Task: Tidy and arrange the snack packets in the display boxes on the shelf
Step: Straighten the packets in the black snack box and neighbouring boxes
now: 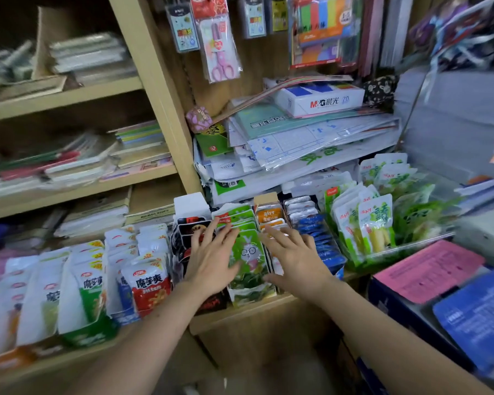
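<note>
Our left hand (211, 259) and right hand (293, 259) lie spread, fingers released. Between them stands the green rabbit snack packet (248, 256), grasped by neither.

1. A left hand (211, 259) was held flat with fingers spread, at the 9 o'clock side of a row of green rabbit packets (247, 253), over the black packets (187, 238).
2. A right hand (293, 256) was likewise spread at the 3 o'clock side of that row, beside blue packets (320, 240).
3. Nothing was gripped by either hand.
4. Red-and-white packets (147, 283) were seen at 9 o'clock, and pickle packets (375, 223) at 2 o'clock.
5. Pink scissors (220, 47) were hung at 12 o'clock.
</note>
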